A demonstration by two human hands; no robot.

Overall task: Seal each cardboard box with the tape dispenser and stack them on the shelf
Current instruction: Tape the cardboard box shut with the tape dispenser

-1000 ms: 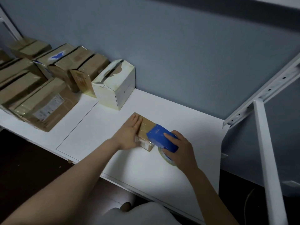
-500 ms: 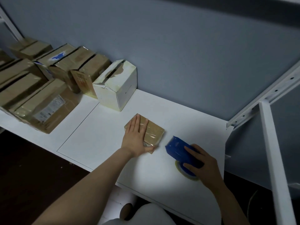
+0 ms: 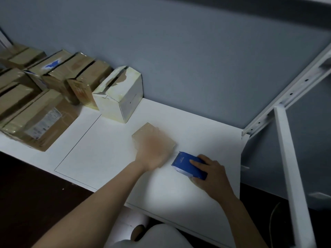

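Observation:
A small flat cardboard box [image 3: 143, 133], shiny with tape, lies on the white shelf board [image 3: 111, 151]. My left hand [image 3: 154, 153] lies over its near half and is blurred with motion, so the lie of its fingers is unclear. Just right of the box, my right hand [image 3: 213, 172] grips the blue tape dispenser [image 3: 186, 162], which rests on the board with its toothed edge facing the box. The tape roll is mostly hidden under my hand.
A white worn box [image 3: 120, 93] stands behind the small box near the grey wall. Several brown boxes [image 3: 41, 122] fill the shelf's left part. White metal rack posts [image 3: 293, 176] rise at the right, past the board's end.
My right hand drew the dispenser off the small box and set it down beside it. My left hand stayed on the box and is now sliding over it.

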